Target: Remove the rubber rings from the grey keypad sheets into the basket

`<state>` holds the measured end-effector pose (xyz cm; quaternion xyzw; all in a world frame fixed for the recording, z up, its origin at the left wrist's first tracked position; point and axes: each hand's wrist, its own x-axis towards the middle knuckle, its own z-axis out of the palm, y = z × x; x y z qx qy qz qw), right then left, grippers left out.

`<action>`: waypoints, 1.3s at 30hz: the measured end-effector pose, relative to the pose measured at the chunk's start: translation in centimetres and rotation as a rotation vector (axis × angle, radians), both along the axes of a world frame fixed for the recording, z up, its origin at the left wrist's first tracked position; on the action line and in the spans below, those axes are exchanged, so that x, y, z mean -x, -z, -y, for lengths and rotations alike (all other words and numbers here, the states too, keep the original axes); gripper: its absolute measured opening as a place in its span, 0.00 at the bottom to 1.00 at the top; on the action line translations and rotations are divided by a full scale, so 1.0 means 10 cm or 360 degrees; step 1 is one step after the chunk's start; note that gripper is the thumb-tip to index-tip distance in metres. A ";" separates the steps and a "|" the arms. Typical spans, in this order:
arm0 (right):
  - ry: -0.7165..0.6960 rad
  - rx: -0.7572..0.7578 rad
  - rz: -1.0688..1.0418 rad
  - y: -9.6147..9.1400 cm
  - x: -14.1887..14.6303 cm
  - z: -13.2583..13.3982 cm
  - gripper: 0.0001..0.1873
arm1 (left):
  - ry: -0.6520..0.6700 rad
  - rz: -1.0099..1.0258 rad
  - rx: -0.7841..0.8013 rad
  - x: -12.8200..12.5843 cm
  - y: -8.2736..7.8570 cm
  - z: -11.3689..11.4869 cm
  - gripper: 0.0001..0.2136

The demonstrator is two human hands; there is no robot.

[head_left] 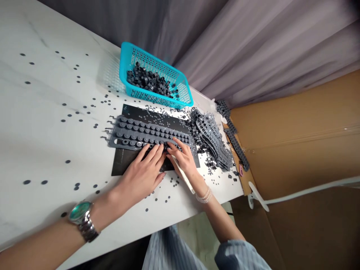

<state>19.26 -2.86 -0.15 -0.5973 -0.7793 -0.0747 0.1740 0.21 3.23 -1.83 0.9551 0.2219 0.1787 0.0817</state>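
Nearest the camera, a steel wristwatch [81,216] circles the left forearm, while a striped sleeve [239,255] ends at the right elbow and a beaded bracelet [204,195] sits on the right wrist. The left hand [142,176] lies flat and spread, its fingertips pressing the lower edge of a grey moulded rubber sheet [146,133] studded with round buttons. The right hand [181,159] sits just beside it, fingers curled down onto the same sheet. A pale flat stick [183,176] runs beneath that palm, though whether it is pinched I cannot tell. The sheet lies on a black plate [123,163] on a white marble-look table [42,131], among scattered dark rubber discs [43,182]. Beyond, a turquoise plastic basket [149,60] holds dark rubber rings [149,82], and punched grey sheets [210,138] lie heaped to the right.
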 end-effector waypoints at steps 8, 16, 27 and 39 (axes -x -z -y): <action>0.0057 0.0121 0.0049 0.00 -0.08 -0.13 0.11 | -0.0001 -0.0002 0.0026 0.00 -0.01 0.00 0.24; 0.0455 -0.0054 -0.0243 -0.11 -0.22 -0.03 0.11 | -0.0003 0.0044 0.0088 0.01 -0.01 0.00 0.24; 0.0016 0.0035 0.0005 0.00 0.07 0.17 0.06 | 0.0016 0.0046 0.0087 0.02 -0.02 -0.01 0.24; 0.0000 0.0117 0.0086 0.06 0.06 0.11 0.13 | 0.0007 0.0027 0.0068 0.01 -0.03 -0.01 0.24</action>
